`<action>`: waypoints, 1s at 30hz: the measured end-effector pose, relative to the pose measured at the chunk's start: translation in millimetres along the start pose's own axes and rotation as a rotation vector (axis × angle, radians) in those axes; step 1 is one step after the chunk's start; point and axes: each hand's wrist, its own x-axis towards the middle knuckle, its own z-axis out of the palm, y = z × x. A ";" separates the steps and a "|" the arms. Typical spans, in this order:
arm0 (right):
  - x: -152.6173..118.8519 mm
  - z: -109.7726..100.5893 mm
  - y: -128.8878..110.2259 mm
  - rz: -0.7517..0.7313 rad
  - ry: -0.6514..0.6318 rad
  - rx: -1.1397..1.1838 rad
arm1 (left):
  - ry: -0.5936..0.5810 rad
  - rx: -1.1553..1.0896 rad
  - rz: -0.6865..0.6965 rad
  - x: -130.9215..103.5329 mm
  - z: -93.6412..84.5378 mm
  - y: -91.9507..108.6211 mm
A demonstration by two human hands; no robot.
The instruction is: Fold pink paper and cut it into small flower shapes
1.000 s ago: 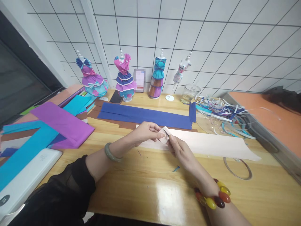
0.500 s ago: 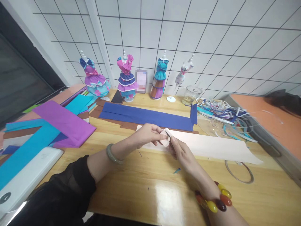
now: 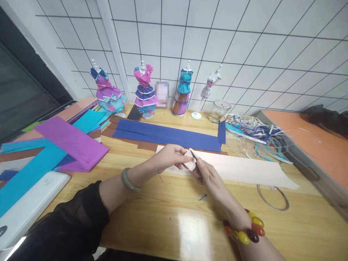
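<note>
My left hand (image 3: 173, 158) pinches a small piece of pale pink paper (image 3: 191, 166) between thumb and fingers. Against that piece lie the dark blades of small scissors (image 3: 193, 154), held by my right hand (image 3: 208, 173); the handles are hidden in its grip. Both hands are over a long strip of pale pink crepe paper (image 3: 244, 168) that lies flat on the wooden table (image 3: 152, 217). Behind it is a wide dark blue paper strip (image 3: 168, 135), with brown paper (image 3: 146, 146) partly under it.
Dress forms in paper dresses (image 3: 110, 92) and a bare one (image 3: 210, 85) stand along the tiled wall. A glass (image 3: 219, 110) and tangled paper scraps (image 3: 252, 128) lie right. Purple paper (image 3: 73, 141), turquoise strips (image 3: 32, 172) and a white device (image 3: 38, 203) lie left.
The whole view has shifted slightly. The small pink piece has turned a little at the scissor blades, and both hands keep nearly the same position.
</note>
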 end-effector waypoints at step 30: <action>-0.3 -0.4 -1.5 0.025 0.018 0.054 | 0.026 -0.003 0.094 -3.8 9.2 0.1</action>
